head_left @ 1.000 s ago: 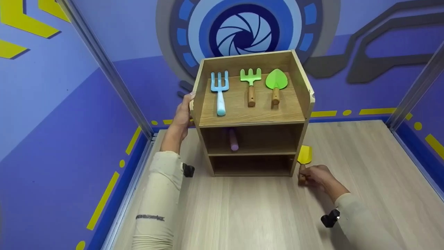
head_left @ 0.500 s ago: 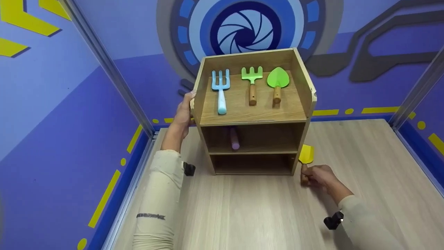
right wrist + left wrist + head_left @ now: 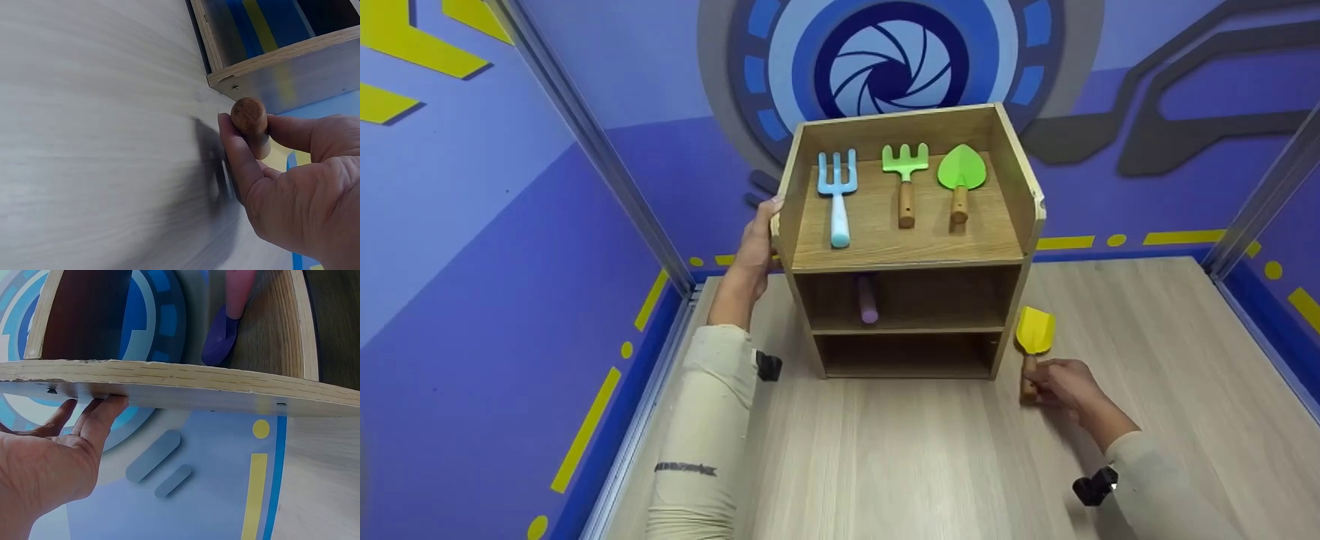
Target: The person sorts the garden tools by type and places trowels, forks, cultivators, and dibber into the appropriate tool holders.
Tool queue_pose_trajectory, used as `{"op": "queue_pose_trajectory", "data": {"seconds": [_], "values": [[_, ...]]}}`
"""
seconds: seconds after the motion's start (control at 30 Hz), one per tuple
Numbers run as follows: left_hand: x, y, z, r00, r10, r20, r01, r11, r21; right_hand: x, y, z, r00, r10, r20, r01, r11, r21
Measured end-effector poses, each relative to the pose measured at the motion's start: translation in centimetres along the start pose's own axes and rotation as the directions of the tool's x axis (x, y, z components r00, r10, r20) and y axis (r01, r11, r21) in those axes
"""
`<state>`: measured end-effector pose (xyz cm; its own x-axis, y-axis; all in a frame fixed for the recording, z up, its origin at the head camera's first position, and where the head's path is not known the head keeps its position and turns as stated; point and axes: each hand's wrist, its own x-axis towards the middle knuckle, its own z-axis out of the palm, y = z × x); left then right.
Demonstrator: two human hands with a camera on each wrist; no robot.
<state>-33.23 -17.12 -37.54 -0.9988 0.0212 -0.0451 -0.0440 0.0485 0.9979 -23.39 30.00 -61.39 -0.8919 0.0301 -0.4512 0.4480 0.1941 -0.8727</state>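
In the head view a yellow hand shovel (image 3: pixel 1036 331) with a wooden handle stands just right of a wooden shelf (image 3: pixel 907 265). My right hand (image 3: pixel 1065 384) pinches its handle (image 3: pixel 249 116) between thumb and fingers, low by the table, as the right wrist view also shows. My left hand (image 3: pixel 753 251) rests at the shelf's left side; in the left wrist view its extended fingers (image 3: pixel 107 413) press the panel's outer face. On the top shelf lie a light blue fork (image 3: pixel 837 196), a green rake (image 3: pixel 906 184) and a green trowel (image 3: pixel 961 180).
A purple shovel (image 3: pixel 222 336) with a pink handle lies in the middle compartment; only its handle end shows in the head view. Blue and purple printed walls (image 3: pixel 649 180) with metal corner posts enclose the wooden table surface (image 3: pixel 900 465).
My right hand has moved slightly right with the yellow shovel, away from the shelf's side, so more of the blade shows. My left hand stays against the shelf.
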Motion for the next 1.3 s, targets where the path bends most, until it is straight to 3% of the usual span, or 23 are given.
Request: {"op": "queue_pose_trajectory", "data": {"seconds": [0.4,0.77,1.0,1.3], "values": [[-0.2,0.0,0.1,1.000,0.018,0.013,-0.018,1.000,0.006,-1.2,-0.3,-0.1,0.997,-0.075,0.010,0.075,0.995,-0.071],[-0.1,0.1,0.0,1.000,0.012,0.012,-0.012,1.000,-0.003,-1.8,-0.9,0.3,0.983,-0.166,-0.080,0.162,0.985,-0.053],[-0.1,0.1,-0.1,1.000,0.004,0.010,-0.003,1.000,-0.009,-2.4,-1.2,0.3,0.959,-0.259,-0.119,0.255,0.966,-0.041],[-0.1,0.1,-0.1,1.000,0.000,0.012,0.000,1.000,-0.007,-3.4,-2.1,-0.1,0.910,-0.375,-0.178,0.378,0.926,-0.018]]}}
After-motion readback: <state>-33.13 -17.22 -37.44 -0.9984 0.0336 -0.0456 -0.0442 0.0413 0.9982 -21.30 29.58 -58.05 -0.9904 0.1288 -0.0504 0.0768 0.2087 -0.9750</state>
